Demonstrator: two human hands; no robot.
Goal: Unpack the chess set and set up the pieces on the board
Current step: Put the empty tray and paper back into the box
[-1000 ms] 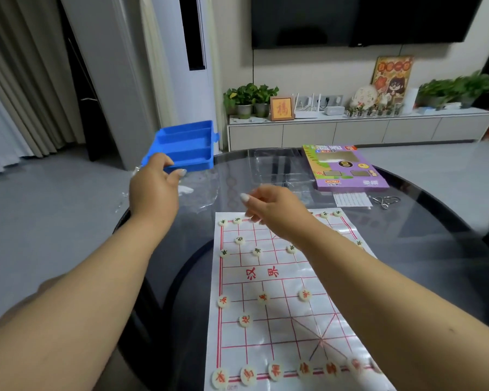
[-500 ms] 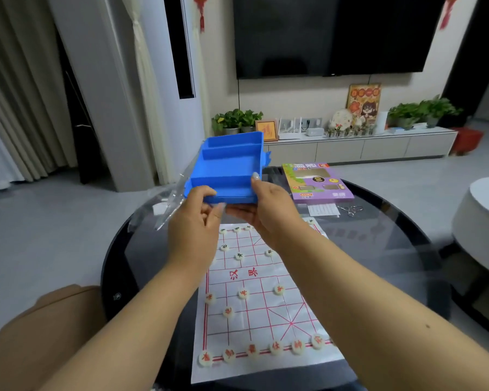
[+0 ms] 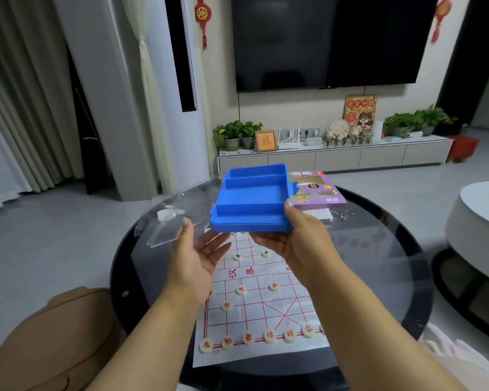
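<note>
An empty blue plastic tray (image 3: 251, 201) with compartments is held up over the far end of the board, gripped at its right near corner by my right hand (image 3: 297, 241), thumb on top. Just left of it, my left hand (image 3: 198, 258) holds a clear plastic lid (image 3: 178, 213) with thumb and fingers, palm turned up. Below lies the white paper chess board (image 3: 266, 311) with red lines. Round cream pieces (image 3: 270, 336) with red characters line its near row, and others sit on points further up. The far rows are hidden behind the tray and hands.
The board lies on a round dark glass table (image 3: 378, 277). At its far side are a purple box (image 3: 316, 190), a white slip (image 3: 318, 214) and small scissors (image 3: 343, 214). A tan cushion (image 3: 48, 342) is at lower left, a white round table (image 3: 480, 218) to the right.
The tray passed from my left hand to my right hand and came over the board. My left hand let go of it and now holds the clear lid. The camera tilted up.
</note>
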